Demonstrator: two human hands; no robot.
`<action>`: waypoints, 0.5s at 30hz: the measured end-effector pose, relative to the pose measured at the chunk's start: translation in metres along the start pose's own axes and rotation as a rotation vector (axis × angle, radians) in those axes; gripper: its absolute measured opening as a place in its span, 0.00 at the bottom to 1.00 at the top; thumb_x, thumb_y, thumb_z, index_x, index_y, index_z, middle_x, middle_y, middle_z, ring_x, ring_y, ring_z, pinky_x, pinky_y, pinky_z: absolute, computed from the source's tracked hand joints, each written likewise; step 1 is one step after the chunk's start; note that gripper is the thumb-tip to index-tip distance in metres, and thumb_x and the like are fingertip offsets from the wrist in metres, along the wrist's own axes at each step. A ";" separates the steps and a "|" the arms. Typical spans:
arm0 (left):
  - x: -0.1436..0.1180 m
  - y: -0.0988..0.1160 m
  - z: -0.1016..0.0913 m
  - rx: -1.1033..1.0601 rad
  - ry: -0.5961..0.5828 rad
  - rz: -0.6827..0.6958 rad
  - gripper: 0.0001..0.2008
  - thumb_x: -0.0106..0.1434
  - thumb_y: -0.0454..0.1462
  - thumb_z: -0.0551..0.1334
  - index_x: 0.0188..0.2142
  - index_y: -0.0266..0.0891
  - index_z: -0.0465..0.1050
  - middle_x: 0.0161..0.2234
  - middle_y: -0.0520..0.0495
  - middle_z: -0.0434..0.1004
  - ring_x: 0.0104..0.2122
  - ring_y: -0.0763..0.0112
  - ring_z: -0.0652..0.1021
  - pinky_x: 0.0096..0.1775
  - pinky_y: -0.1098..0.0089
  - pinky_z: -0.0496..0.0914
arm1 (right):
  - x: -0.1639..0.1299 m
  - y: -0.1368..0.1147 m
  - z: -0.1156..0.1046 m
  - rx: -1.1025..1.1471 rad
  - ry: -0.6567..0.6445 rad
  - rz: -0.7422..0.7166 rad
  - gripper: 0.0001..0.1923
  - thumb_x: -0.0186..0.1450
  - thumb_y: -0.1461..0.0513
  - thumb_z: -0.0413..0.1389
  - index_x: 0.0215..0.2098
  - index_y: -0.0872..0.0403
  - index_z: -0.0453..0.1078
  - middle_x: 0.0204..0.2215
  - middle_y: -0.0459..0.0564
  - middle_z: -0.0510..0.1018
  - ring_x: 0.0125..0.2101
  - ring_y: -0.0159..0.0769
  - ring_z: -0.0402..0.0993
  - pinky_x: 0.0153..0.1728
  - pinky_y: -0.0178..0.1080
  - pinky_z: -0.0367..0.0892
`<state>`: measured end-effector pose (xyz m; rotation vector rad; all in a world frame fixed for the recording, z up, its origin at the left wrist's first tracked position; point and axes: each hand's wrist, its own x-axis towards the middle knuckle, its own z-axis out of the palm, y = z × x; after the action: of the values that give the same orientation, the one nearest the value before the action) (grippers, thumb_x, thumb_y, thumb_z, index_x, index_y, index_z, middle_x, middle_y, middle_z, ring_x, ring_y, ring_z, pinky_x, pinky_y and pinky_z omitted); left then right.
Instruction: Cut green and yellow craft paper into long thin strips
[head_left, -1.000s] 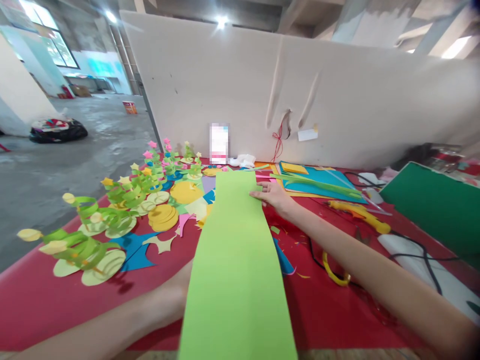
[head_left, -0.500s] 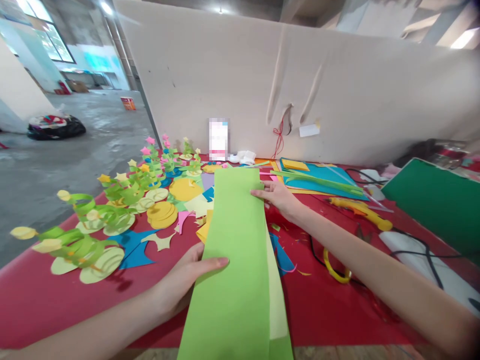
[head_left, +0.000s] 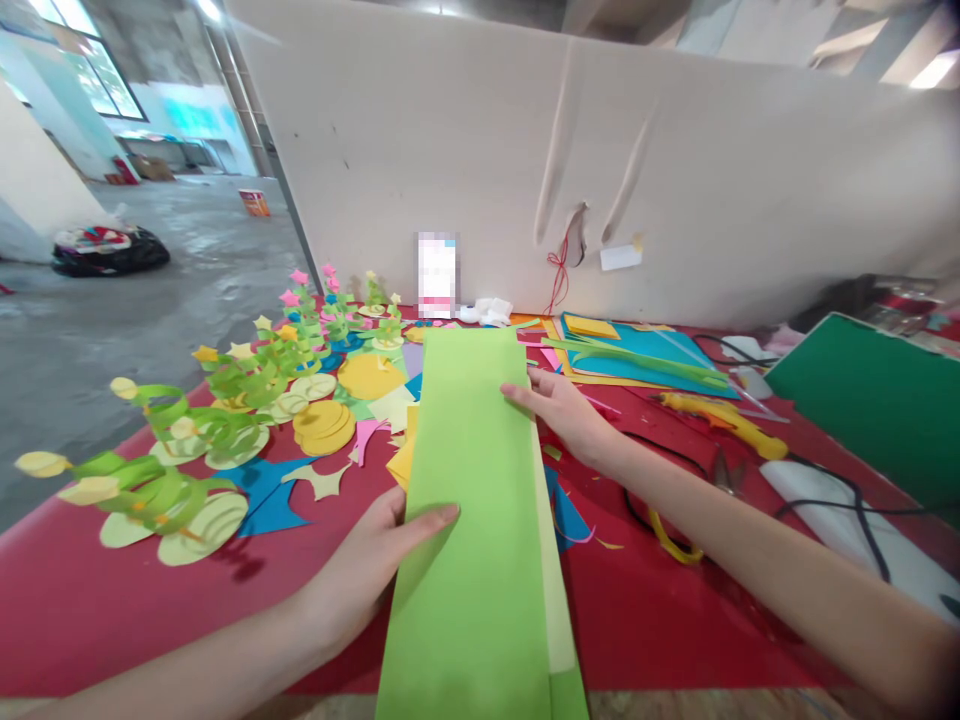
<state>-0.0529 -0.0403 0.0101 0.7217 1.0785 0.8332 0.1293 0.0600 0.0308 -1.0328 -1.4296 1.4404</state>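
A long light-green paper sheet (head_left: 472, 480) lies lengthwise across the red table (head_left: 90, 600), running away from me. My left hand (head_left: 375, 560) grips its left edge near the middle, thumb on top. My right hand (head_left: 559, 410) holds the right edge farther away, fingers on top of the paper. A paler yellow-green sheet (head_left: 551, 580) peeks out under the right edge.
Green paper spiral trees with stars (head_left: 180, 440) and yellow paper discs (head_left: 324, 427) crowd the left. A yellow glue gun (head_left: 720, 420), scissors with yellow handles (head_left: 671, 535), blue paper (head_left: 645, 350), a dark green sheet (head_left: 870, 400) and black cables lie to the right. A white board (head_left: 600, 150) stands behind.
My left hand came out from under the sheet and took its left edge with the thumb on top. The sheet shifted slightly, showing a paler sheet beneath. My right hand slid a little nearer.
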 end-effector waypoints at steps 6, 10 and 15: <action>-0.002 -0.001 -0.002 0.015 -0.029 0.001 0.13 0.54 0.38 0.63 0.38 0.37 0.68 0.36 0.44 0.77 0.32 0.63 0.78 0.35 0.66 0.72 | -0.018 -0.001 0.012 0.033 0.083 -0.138 0.15 0.53 0.62 0.58 0.39 0.52 0.62 0.38 0.49 0.75 0.35 0.35 0.73 0.36 0.38 0.70; -0.001 -0.004 -0.003 0.013 -0.061 0.027 0.12 0.54 0.38 0.63 0.37 0.35 0.68 0.35 0.43 0.78 0.34 0.62 0.77 0.36 0.65 0.71 | -0.022 -0.002 0.014 -0.038 0.183 -0.214 0.12 0.54 0.60 0.57 0.37 0.52 0.64 0.36 0.48 0.75 0.33 0.34 0.73 0.34 0.36 0.70; -0.002 -0.007 -0.001 0.069 0.031 0.053 0.12 0.51 0.41 0.64 0.32 0.35 0.69 0.31 0.45 0.78 0.31 0.62 0.77 0.32 0.67 0.71 | -0.026 -0.006 0.015 -0.134 0.296 -0.235 0.09 0.54 0.57 0.57 0.29 0.54 0.66 0.26 0.46 0.74 0.24 0.31 0.70 0.24 0.32 0.66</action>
<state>-0.0529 -0.0448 0.0050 0.8006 1.1243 0.8584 0.1233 0.0311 0.0364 -1.0714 -1.3900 0.9901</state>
